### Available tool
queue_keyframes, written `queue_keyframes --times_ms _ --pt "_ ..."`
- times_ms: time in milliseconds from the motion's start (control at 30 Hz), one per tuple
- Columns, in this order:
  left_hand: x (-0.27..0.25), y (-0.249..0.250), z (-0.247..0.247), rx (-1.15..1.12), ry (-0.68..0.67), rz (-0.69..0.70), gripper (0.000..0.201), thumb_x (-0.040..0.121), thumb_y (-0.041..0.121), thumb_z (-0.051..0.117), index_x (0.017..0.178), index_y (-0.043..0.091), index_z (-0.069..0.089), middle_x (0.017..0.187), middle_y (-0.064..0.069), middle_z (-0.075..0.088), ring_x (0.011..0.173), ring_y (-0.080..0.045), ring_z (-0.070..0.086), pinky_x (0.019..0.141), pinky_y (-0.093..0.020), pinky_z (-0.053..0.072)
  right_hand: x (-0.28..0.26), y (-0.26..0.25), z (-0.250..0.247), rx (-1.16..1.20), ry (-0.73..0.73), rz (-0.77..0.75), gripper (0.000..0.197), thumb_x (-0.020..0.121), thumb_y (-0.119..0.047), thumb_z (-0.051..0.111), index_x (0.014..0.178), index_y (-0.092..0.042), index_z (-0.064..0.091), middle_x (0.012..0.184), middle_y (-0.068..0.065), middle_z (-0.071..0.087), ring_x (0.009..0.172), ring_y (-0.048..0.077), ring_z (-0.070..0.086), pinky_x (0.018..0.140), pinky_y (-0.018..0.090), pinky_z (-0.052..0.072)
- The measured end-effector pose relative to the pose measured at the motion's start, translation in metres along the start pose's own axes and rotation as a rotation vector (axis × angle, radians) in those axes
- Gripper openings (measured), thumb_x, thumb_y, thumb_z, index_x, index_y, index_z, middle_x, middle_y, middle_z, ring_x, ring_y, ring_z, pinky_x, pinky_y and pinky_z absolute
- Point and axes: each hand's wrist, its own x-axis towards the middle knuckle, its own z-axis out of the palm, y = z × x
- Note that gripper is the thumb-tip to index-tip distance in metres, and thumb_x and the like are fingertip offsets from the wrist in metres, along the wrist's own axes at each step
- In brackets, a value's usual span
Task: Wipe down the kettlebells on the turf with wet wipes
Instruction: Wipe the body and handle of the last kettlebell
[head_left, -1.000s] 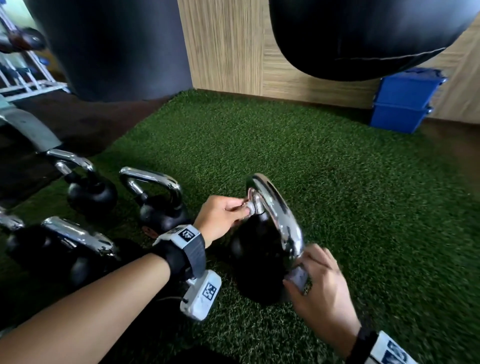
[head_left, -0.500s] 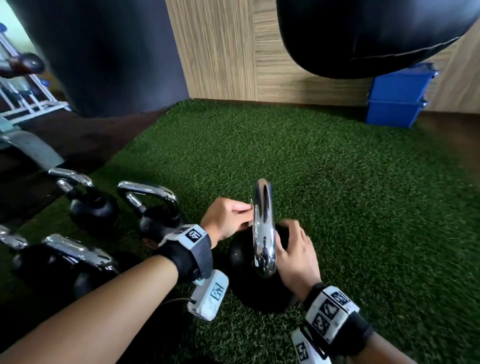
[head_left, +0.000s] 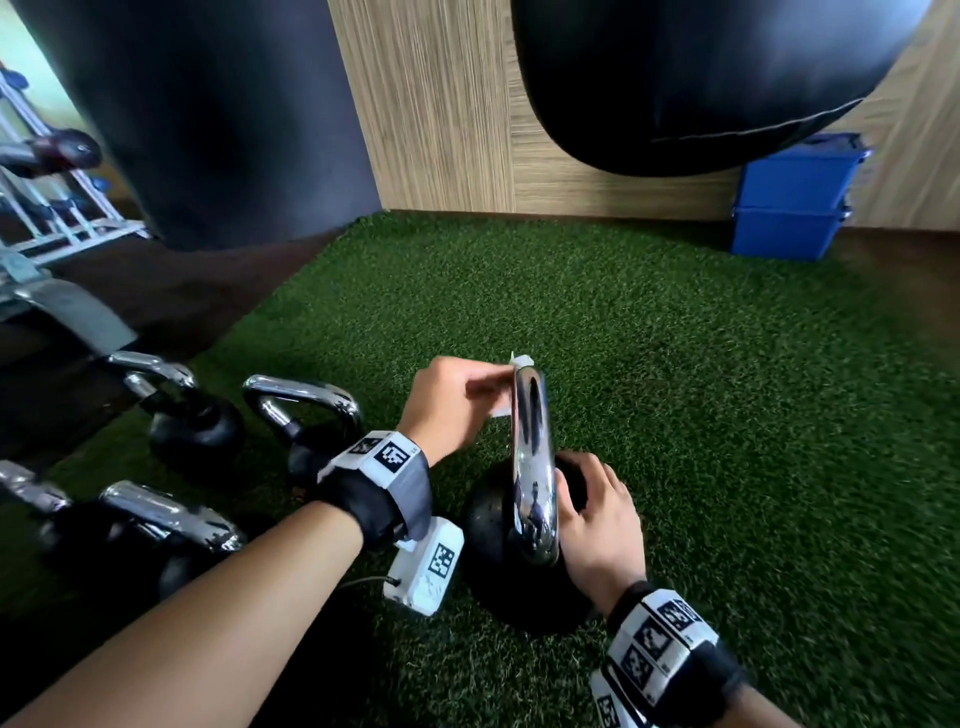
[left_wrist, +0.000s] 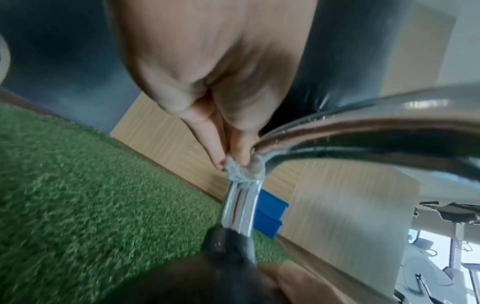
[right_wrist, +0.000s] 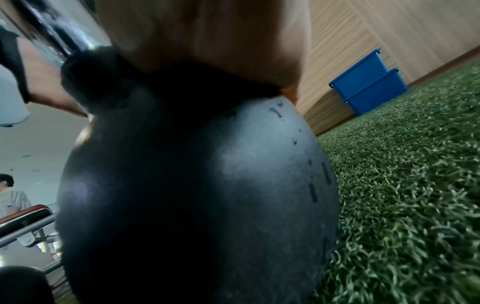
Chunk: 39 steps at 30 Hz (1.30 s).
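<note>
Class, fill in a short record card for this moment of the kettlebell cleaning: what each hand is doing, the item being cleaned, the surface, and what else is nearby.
Left hand: pinches a wet wipe against the chrome handle
Right hand: rests on the black kettlebell, steadying it
Surface: green turf
Waiting nearby: other kettlebells to the left
Background: blue bins by the wooden wall

Two stacked blue bins (head_left: 795, 200) sit at two o'clock by the wood-panelled wall (head_left: 441, 109); black punching bags (head_left: 208, 104) hang at eleven and one.
</note>
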Motion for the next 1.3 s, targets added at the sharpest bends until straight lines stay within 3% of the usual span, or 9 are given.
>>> queue_keyframes --times_ms 67,100,233,300,400,600,733,933,1300 --pt "-0.002 -0.001 -0.008 -0.087 -0.012 0.01 0.025 0.091 0.023 0.077 0.108 0.04 0.077 0.096 0.013 0.08 0.089 -0.028 0.077 0.083 -0.047 0.061 -0.001 0.0 -0.001 0.003 -0.004 0.003 0.032 0.094 -0.043 0.052 0.118 -0.024 0.063 0.114 -0.001 0.066 0.107 0.023 0.06 0.095 0.042 0.048" --pt "-0.004 -0.003 -0.011 -0.151 -0.032 -0.004 0.03 0.09 0.021 0.077 0.106 0.046 0.075 0.099 0.013 0.08 0.092 -0.031 0.077 0.086 -0.049 0.062 -0.001 0.0 -0.001 0.005 -0.005 0.002 0.033 0.094 -0.044 0.051 0.118 -0.024 0.063 0.115 -0.001 0.066 0.107 0.023 0.06 0.095 0.042 0.048" --pt "-0.008 -0.011 -0.019 -0.269 -0.109 -0.02 0.031 0.087 0.027 0.079 0.108 0.049 0.075 0.103 0.012 0.08 0.095 -0.015 0.078 0.089 -0.034 0.061 -0.001 0.0 0.0 0.004 0.006 -0.002 0.034 0.094 -0.044 0.051 0.119 -0.023 0.063 0.116 -0.001 0.067 0.108 0.023 0.06 0.095 0.042 0.049" --pt "-0.004 -0.01 -0.02 -0.331 -0.117 -0.095 0.031 0.081 0.031 0.082 0.109 0.044 0.076 0.103 0.007 0.08 0.099 -0.018 0.077 0.094 -0.038 0.057 -0.001 0.001 0.001 0.006 0.016 0.0 0.033 0.094 -0.044 0.051 0.117 -0.024 0.063 0.114 -0.001 0.067 0.107 0.023 0.061 0.095 0.042 0.049" --pt "-0.001 -0.003 -0.022 -0.453 -0.155 -0.175 0.023 0.086 0.014 0.081 0.106 0.023 0.08 0.105 -0.003 0.08 0.103 -0.026 0.076 0.102 -0.04 0.054 -0.002 0.002 0.002 0.018 0.029 -0.008 0.029 0.094 -0.041 0.054 0.115 -0.024 0.064 0.112 -0.002 0.067 0.106 0.023 0.061 0.094 0.042 0.049" --pt "-0.025 0.005 -0.039 -0.482 -0.425 -0.205 0.024 0.078 0.023 0.085 0.1 0.016 0.083 0.102 -0.005 0.081 0.094 -0.013 0.077 0.078 -0.02 0.06 -0.002 0.002 0.001 0.025 0.032 -0.01 0.027 0.095 -0.038 0.056 0.115 -0.023 0.065 0.113 -0.002 0.068 0.108 0.023 0.061 0.095 0.04 0.048" --pt "-0.04 0.011 -0.04 -0.509 -0.346 -0.173 0.049 0.056 0.041 0.089 0.099 0.017 0.082 0.094 -0.003 0.081 0.092 -0.013 0.078 0.076 -0.021 0.061 -0.002 0.002 0.001 0.021 0.024 0.002 0.028 0.096 -0.039 0.055 0.117 -0.024 0.063 0.116 -0.002 0.066 0.11 0.021 0.058 0.096 0.038 0.046" --pt "-0.058 0.001 -0.04 -0.577 -0.522 -0.159 0.034 0.06 0.032 0.092 0.091 0.02 0.084 0.091 -0.007 0.081 0.083 -0.015 0.078 0.072 -0.023 0.062 -0.002 0.001 0.001 0.02 0.024 0.008 0.028 0.096 -0.04 0.055 0.117 -0.024 0.063 0.116 -0.003 0.066 0.11 0.02 0.058 0.097 0.039 0.046" --pt "-0.086 -0.016 -0.022 -0.48 -0.41 0.019 0.031 0.068 0.002 0.093 0.083 0.028 0.083 0.09 -0.002 0.081 0.084 -0.012 0.077 0.077 -0.019 0.059 -0.003 -0.003 -0.002 0.025 0.028 -0.015 0.025 0.097 -0.034 0.056 0.115 -0.019 0.064 0.113 0.0 0.068 0.106 0.021 0.06 0.095 0.04 0.048"
